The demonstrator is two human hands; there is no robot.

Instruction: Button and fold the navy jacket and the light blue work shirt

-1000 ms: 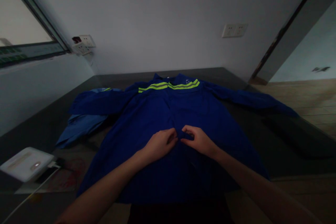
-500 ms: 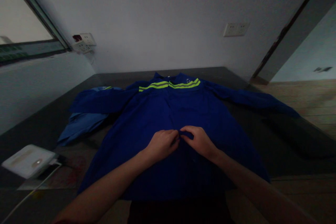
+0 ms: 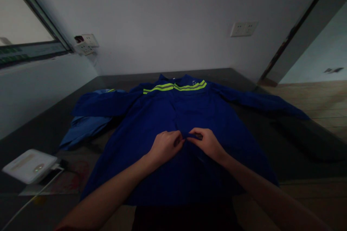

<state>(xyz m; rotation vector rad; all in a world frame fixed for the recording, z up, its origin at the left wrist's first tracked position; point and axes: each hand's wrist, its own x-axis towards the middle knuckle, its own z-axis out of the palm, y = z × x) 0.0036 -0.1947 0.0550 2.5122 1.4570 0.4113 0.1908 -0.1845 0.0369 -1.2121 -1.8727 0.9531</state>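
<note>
A dark blue work jacket (image 3: 151,119) with yellow-green reflective stripes (image 3: 162,87) across the chest lies spread front up, collar towards the wall and both sleeves out to the sides. At its middle, my left hand (image 3: 166,145) pinches the front edge of the cloth. Close beside it on the right, my right hand (image 3: 207,144) is closed on the same front opening, thumb and finger together. The fingertips of both hands almost meet. Any button between them is too small and dark to make out.
The jacket lies on a dark table (image 3: 89,85) against the wall. Lighter blue folded cloth (image 3: 84,128) sits under the left sleeve. A white box with a cable (image 3: 29,166) stands at the left. A black flat item (image 3: 306,140) lies at the right.
My hands have shifted very slightly, the left a little to the left and the right a little up, with the pinched cloth between them. The jacket lies as before.
</note>
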